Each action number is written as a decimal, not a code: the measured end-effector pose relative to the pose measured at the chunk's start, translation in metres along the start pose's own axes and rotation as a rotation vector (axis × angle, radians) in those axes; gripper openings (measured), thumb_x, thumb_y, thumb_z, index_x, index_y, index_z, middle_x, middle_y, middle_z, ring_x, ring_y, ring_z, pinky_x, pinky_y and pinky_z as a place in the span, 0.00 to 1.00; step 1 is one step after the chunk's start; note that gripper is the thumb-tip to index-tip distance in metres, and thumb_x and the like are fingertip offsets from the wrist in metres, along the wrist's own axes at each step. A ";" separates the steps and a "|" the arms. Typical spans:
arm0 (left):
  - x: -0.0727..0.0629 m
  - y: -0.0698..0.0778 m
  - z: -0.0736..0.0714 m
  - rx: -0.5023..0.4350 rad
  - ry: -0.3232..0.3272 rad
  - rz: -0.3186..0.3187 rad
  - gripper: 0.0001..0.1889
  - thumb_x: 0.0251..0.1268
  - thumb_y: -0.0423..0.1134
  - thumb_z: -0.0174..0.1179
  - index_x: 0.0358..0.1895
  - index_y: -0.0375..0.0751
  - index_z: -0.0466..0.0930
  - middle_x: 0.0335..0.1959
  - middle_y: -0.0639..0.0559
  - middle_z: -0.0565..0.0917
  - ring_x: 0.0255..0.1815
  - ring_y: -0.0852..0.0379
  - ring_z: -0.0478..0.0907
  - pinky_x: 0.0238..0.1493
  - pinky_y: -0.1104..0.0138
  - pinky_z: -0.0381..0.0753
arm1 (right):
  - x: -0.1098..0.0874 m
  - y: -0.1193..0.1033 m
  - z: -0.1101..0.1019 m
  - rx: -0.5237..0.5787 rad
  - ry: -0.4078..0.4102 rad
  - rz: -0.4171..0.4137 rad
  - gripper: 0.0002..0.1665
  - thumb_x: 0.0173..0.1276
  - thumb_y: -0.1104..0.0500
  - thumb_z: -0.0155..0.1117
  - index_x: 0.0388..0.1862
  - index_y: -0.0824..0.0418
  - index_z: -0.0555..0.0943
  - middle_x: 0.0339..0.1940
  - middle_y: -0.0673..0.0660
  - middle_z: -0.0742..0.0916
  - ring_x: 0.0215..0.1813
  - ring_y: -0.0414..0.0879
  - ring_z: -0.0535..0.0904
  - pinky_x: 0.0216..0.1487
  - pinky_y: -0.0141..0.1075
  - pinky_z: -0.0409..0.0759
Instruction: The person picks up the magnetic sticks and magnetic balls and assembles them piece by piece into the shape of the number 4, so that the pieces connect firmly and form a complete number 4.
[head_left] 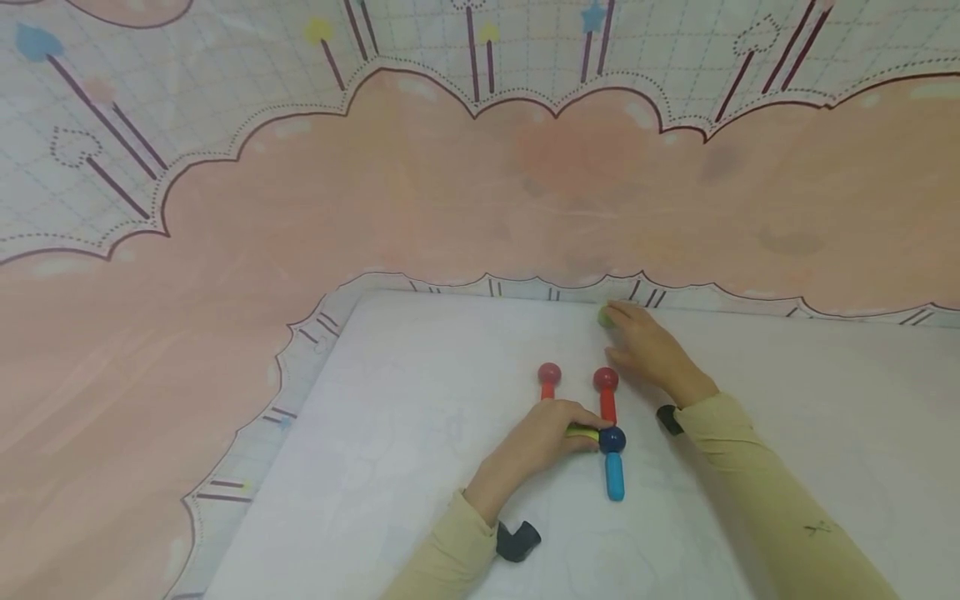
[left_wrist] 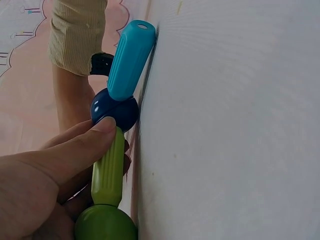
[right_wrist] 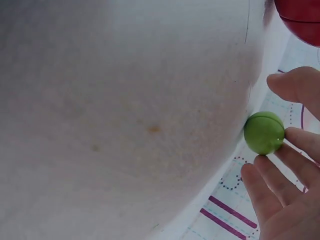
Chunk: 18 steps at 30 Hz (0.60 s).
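My left hand (head_left: pixel 547 433) pinches a yellow-green rod (left_wrist: pixel 108 172) right beside a dark blue ball (head_left: pixel 612 439), its thumb lying over the joint. A green ball (left_wrist: pixel 106 223) sits at the rod's other end in the left wrist view; the hand hides it from the head view. From the blue ball a light blue rod (head_left: pixel 615 477) extends toward me and a red rod (head_left: pixel 607 406) away, tipped by a red ball (head_left: pixel 606 379). My right hand (head_left: pixel 648 346) reaches to the far edge, its fairly straight fingertips at a loose green ball (right_wrist: pixel 264 133), thumb apart.
A second red ball (head_left: pixel 550 374) on a red rod (head_left: pixel 548 391) stands just beyond my left hand, which hides its near end. The white tabletop (head_left: pixel 405 367) ends close behind the loose green ball. Past it hangs a pink, cloud-patterned cloth (head_left: pixel 465 200). Both wrists carry black camera mounts (head_left: pixel 519 542).
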<state>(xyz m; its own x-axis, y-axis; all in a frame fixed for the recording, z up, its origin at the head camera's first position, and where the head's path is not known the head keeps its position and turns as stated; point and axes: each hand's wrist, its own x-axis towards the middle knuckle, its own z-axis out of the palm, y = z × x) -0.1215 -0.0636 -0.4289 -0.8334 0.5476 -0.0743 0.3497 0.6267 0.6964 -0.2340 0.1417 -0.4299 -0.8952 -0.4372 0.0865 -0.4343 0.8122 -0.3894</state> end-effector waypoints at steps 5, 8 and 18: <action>0.000 -0.001 0.000 0.005 0.004 0.008 0.19 0.61 0.40 0.68 0.56 0.51 0.85 0.50 0.61 0.87 0.51 0.70 0.82 0.57 0.78 0.75 | 0.001 0.002 0.000 0.010 0.015 -0.008 0.34 0.65 0.66 0.62 0.70 0.72 0.67 0.73 0.71 0.69 0.75 0.66 0.60 0.75 0.58 0.59; 0.001 -0.002 0.001 0.006 0.003 0.006 0.19 0.61 0.40 0.68 0.56 0.51 0.85 0.50 0.61 0.87 0.51 0.70 0.82 0.56 0.78 0.75 | 0.002 0.002 0.000 0.020 0.028 -0.019 0.32 0.65 0.67 0.60 0.69 0.73 0.68 0.72 0.71 0.70 0.74 0.67 0.61 0.75 0.58 0.58; 0.002 -0.002 0.001 0.001 -0.005 0.003 0.19 0.61 0.40 0.69 0.56 0.52 0.85 0.49 0.61 0.88 0.50 0.70 0.82 0.55 0.79 0.76 | 0.008 0.003 0.004 0.099 0.084 -0.011 0.22 0.67 0.71 0.52 0.60 0.74 0.73 0.63 0.71 0.76 0.68 0.66 0.70 0.72 0.57 0.64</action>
<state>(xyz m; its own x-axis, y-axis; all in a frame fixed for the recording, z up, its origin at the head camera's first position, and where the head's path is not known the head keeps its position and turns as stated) -0.1240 -0.0634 -0.4312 -0.8303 0.5522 -0.0753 0.3527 0.6252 0.6963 -0.2417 0.1393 -0.4338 -0.8975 -0.4087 0.1656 -0.4357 0.7636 -0.4766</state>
